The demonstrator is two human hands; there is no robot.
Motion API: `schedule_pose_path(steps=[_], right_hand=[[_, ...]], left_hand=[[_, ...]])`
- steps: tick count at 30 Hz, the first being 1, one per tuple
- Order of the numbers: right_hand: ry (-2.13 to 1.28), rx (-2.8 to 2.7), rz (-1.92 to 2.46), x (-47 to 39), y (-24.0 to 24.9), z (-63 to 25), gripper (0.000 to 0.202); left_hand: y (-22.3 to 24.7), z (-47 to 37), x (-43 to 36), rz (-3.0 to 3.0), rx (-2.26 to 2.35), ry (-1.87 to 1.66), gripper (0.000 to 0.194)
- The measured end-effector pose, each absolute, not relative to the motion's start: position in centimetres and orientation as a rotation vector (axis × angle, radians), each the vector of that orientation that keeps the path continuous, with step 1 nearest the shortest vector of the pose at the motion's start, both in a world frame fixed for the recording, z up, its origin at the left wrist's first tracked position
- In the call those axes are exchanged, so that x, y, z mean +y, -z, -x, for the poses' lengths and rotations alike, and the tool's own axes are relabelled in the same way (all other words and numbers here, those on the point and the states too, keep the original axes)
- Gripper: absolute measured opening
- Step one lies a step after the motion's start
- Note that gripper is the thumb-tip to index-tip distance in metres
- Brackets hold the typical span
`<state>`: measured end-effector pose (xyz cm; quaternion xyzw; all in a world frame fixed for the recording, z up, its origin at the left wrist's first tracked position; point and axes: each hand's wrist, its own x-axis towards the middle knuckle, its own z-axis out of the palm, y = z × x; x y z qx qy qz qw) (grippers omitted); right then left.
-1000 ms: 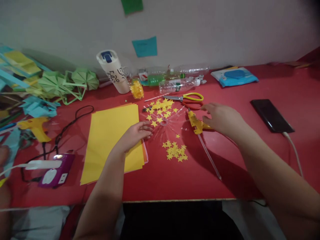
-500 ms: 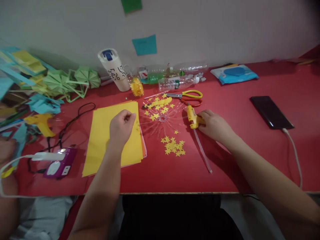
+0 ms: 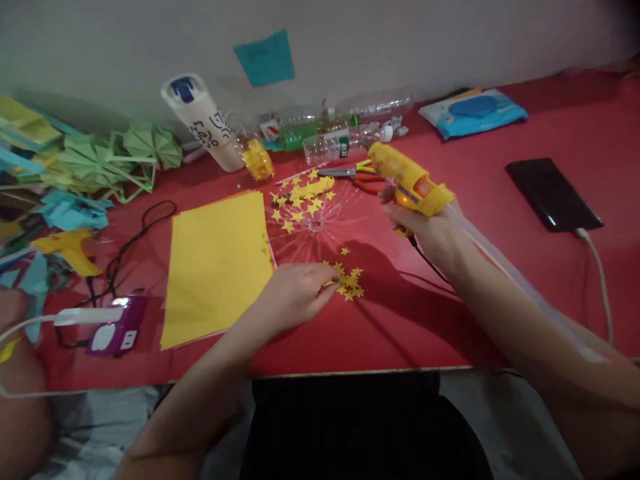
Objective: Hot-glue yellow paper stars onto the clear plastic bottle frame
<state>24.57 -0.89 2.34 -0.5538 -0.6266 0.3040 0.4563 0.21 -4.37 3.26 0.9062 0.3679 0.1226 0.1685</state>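
Observation:
In my right hand (image 3: 425,223) is a yellow glue gun (image 3: 407,175), lifted off the table with its nozzle pointing to the far left. A small orange light glows on its side, and a long clear glue stick (image 3: 530,290) runs out of its back over my forearm. My left hand (image 3: 303,290) is closed in a pinch at the left edge of a pile of small yellow stars (image 3: 353,283); what its fingertips hold is too small to make out. Farther back, more yellow stars (image 3: 297,217) lie on a clear plastic piece with splayed strips (image 3: 316,225).
Yellow paper sheets (image 3: 215,267) lie left of my left hand. Behind are scissors (image 3: 343,172), plastic bottles (image 3: 325,148), a white tumbler (image 3: 205,127) and wipes (image 3: 473,113). A phone (image 3: 555,193) charges at right. Left are a purple power strip (image 3: 120,327), another glue gun (image 3: 70,250) and another person's arm (image 3: 23,400).
My right hand has picked the glue gun up off the table and turned it. My left hand has moved from above the yellow paper rightward and nearer, to the star pile.

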Motion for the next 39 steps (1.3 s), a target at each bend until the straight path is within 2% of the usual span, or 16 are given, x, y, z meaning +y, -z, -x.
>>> schedule_pose_path(steps=[4,8,13,20,23,29,34,39], right_hand=[[-0.87,-1.452,1.376,-2.3,-2.4,-23.6,0.019],[-0.828,-1.468,1.349,-2.8,-2.2,-23.4,0.018],[-0.768,-1.57,1.372,-3.1,-1.8,-23.3,0.017],[-0.726,-1.662,1.367,-3.7,-2.2,-22.7,0.021],[-0.763,-1.638,1.402,-4.0,-2.0,-22.6,0.015],[-0.638,-1.767,1.149,-4.2,-1.9,-22.8,0.009],[-0.785,-1.954,0.99,-4.5,-2.0,-22.0,0.028],[-0.864,-1.966,0.95,-4.7,-1.4,-21.5,0.027]], left_hand=[[-1.8,-1.9,-4.9,-2.546,1.13,-0.098,0.02],[-1.0,-3.8,-5.5,-2.478,1.23,-0.049,0.013],[-0.1,-4.6,-5.8,-2.496,1.309,-0.023,0.014],[1.4,-3.7,-5.9,-2.433,1.291,-0.325,0.017],[1.2,-3.4,-6.0,-2.307,1.296,-0.41,0.018],[-0.6,-3.5,-6.2,-1.502,1.156,-0.739,0.006],[-1.4,-3.9,-6.1,-1.105,1.048,-0.858,0.018],[-1.3,-4.3,-6.2,-1.034,0.948,-0.93,0.024]])
